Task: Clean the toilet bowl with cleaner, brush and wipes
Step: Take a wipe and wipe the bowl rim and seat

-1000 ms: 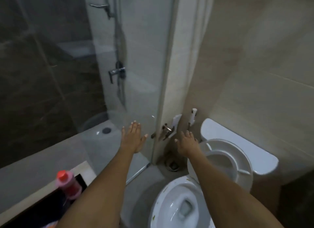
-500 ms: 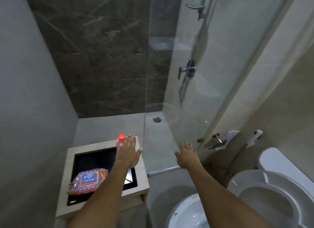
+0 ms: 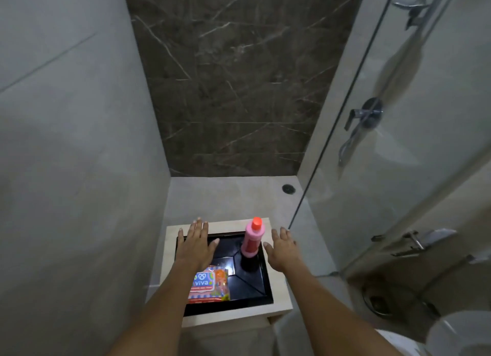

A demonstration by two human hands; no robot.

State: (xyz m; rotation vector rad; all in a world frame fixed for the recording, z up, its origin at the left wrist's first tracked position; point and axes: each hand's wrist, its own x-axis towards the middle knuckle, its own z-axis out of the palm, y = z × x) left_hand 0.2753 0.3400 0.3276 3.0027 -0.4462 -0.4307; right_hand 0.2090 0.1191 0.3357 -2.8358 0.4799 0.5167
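**Both hands poised over the supplies, nothing picked up yet**

On the left, the left hand (image 3: pixel 198 245) hovers flat over the far-left corner of the black tray (image 3: pixel 255 286), which is sunk into a pale box-like stand (image 3: pixel 279 306); its fingers (image 3: pixel 196 227) are straight and spread, holding nothing. Below its wrist, at the tray's near-left corner, lies the pack of wipes (image 3: pixel 210 285) (printed "viva"). Toward the tray's far-right corner the pink cleaner bottle (image 3: pixel 252 240), red-capped, stands upright on a dark base whose nature I cannot make out. Just beside it to the right, the right hand (image 3: pixel 283 249) hangs equally released, palm down, over the tray's right edge. The toilet bowl (image 3: pixel 398 345) shows only as a sliver at the bottom right, well apart from the stand. No brush is visible.

The likeliest slip, I judge, is a sideways knock: the bottle is tall and narrow, and a right hand sweeping in could tip it across the tray or off the stand's edge. A one-handed grab low on the bottle may also drag its base along.

Half a second ago the view sat further right, with more of the bowl and its seat showing; the left hand then covered the bottle, and both hands have since shifted so that the bottle stands between them.
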